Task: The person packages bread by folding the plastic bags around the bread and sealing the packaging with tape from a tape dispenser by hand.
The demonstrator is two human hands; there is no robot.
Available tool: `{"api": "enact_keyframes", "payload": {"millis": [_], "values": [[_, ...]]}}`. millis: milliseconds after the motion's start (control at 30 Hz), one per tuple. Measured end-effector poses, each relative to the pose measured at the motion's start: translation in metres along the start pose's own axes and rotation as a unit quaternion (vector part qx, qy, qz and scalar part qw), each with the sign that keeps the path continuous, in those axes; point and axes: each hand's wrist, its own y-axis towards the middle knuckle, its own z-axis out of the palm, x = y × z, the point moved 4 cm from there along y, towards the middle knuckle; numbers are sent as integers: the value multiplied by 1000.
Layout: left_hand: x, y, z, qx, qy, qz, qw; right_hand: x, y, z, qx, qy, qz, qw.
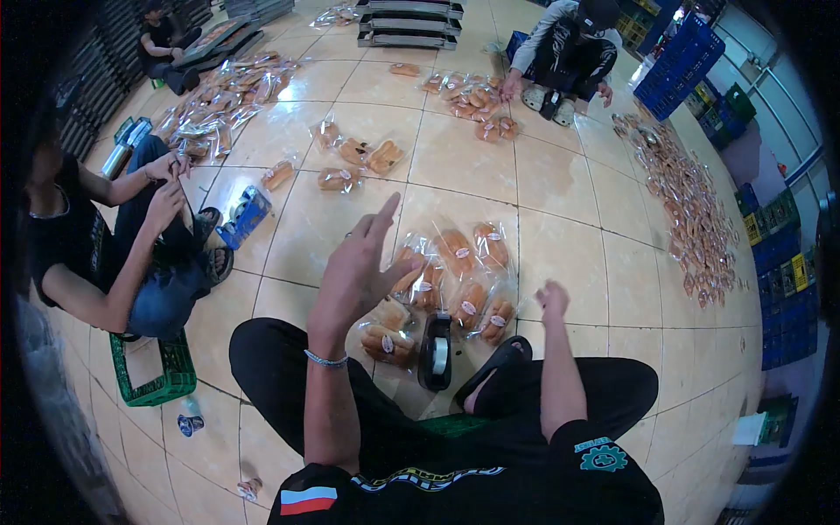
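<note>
My left hand (357, 267) is raised over the left side of a group of bagged bread rolls (455, 251), fingers stretched out and nothing in it. My right hand (552, 300) is to the right of the rolls, above the tiles. Its fingers are curled, and whatever may be inside them is hidden. The rolls lie in clear plastic bags with small round labels. A black tape dispenser (435, 352) with a roll of tape stands between my legs, below the rolls. Beside it on the left is another bagged roll (388, 344), near my left wrist.
More bagged bread (354, 157) lies ahead. A person (105, 236) sits at left near a blue box (244, 217) and a green crate (153, 372). Another person (573, 57) crouches at the far right. Large piles of packets (682, 210) and stacked crates (783, 280) line the right side.
</note>
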Motion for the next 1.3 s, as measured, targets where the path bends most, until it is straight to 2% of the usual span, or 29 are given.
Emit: {"api": "enact_keyframes", "payload": {"millis": [33,67,133,233,267,333,400,467,533,567,633,667,700,733,767,833,867,933,967,1033,1067,1133,1167,1233,1267,1300], "values": [[1,0,6,22,12,19,1000,-33,-4,5,-65,-166,20,984],[1,0,10,43,26,37,998,-55,-13,18,-126,-325,39,936],[-3,-1,15,65,10,47,997,-2,-116,67,-124,-286,145,939],[-1,2,22,88,2,56,994,-76,-83,59,-72,-269,112,954],[1,2,23,93,16,36,995,-68,-77,62,-69,-265,111,955],[7,3,25,105,34,7,994,-43,-77,74,45,-202,161,965],[12,5,27,107,30,-4,994,45,-91,101,87,-332,-29,939],[16,8,36,108,22,-18,994,81,-75,127,212,-190,-158,946],[16,13,42,22,44,27,998,177,-142,165,319,-154,-180,918],[16,15,49,21,42,25,999,199,-161,175,319,-157,-179,917],[3,21,51,-107,-13,135,985,230,-198,199,421,-171,-202,868],[-2,24,46,-110,-12,134,985,246,-215,204,423,-171,-205,866],[-5,28,43,-24,-143,75,987,264,-232,209,434,-153,-230,857],[-8,28,42,63,-269,14,961,278,-246,212,445,-136,-256,848],[-10,27,36,60,-268,16,961,289,-255,215,446,-135,-259,846],[-16,24,31,91,-287,44,953,314,-268,216,422,-131,-368,818],[-18,22,29,91,-288,47,952,323,-272,215,420,-133,-370,818],[-21,20,28,115,-251,61,959,332,-279,221,475,-235,-399,748],[-19,20,30,114,-249,64,960,333,-278,224,475,-234,-402,747],[-13,19,33,63,-282,38,957,325,-267,230,452,-264,-316,792],[-11,18,33,62,-281,37,957,326,-263,230,453,-263,-315,791],[-19,20,15,-76,-200,169,962,323,-247,225,515,-177,-156,824],[-18,21,10,-78,-198,171,962,310,-237,226,516,-177,-158,823],[-8,19,1,-93,-329,92,935,260,-206,223,477,-201,-61,853],[-5,19,-3,-94,-330,73,936,244,-203,221,478,-202,-65,852],[-6,19,-5,-96,-327,78,937,239,-210,224,455,-299,-213,812]]}}
